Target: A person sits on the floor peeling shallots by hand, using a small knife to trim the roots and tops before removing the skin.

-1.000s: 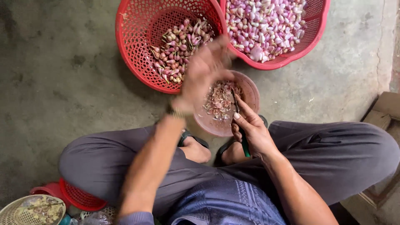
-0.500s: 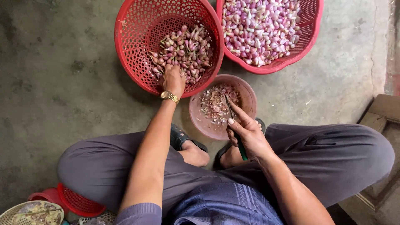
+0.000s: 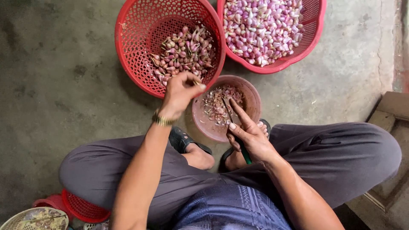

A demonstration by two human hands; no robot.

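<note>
My left hand (image 3: pixel 181 91) hovers at the near rim of a red mesh basket (image 3: pixel 132 47) holding unpeeled shallots (image 3: pixel 183 51), its fingers pinched on one shallot. My right hand (image 3: pixel 249 136) grips a small green-handled knife (image 3: pixel 238 138), its blade pointing over a brown plastic bowl (image 3: pixel 251 104) of peel scraps (image 3: pixel 217 104). A second red basket (image 3: pixel 313 36) at the top right is full of peeled pink shallots (image 3: pixel 264 25). I sit low with my knees apart, the bowl between my sandalled feet.
The ground is grey concrete (image 3: pixel 55 93). A small red basket (image 3: pixel 81 206) and a pale woven tray (image 3: pixel 36 218) lie at the lower left. A wooden block or step (image 3: pixel 394 110) stands at the right edge.
My left hand reached into the basket of unpeeled shallots, then drew back toward the bowl with one shallot pinched. My right hand stayed by the bowl with the knife.
</note>
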